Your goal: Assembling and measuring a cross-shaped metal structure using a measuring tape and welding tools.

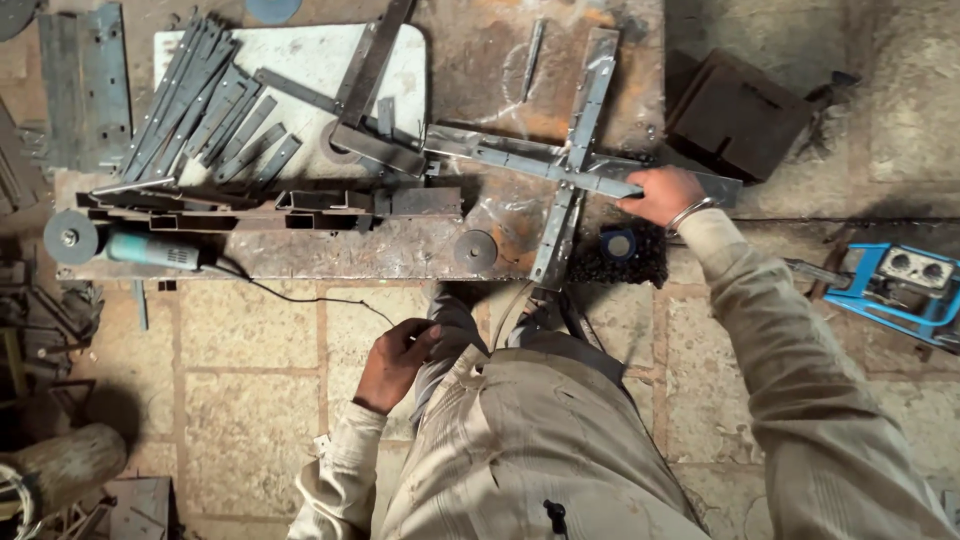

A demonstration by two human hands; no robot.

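Note:
My right hand [662, 193] grips one arm of a grey metal cross [572, 165] made of flat perforated strips, lying on a rusty metal workbench [480, 60]. My left hand [395, 360] hangs low by my knee, fingers closed on a fold of my trouser cloth [450, 335], just beside a thin black cable [310, 297]. A small grinding disc [475, 249] lies on the bench near the cross's lower end.
An angle grinder [120, 245] lies at the bench's left front edge. Several flat strips [205, 100] and square tubes [270, 208] are piled on the left. A blue machine [900, 285] sits on the floor at right, a dark metal box [735, 115] at far right.

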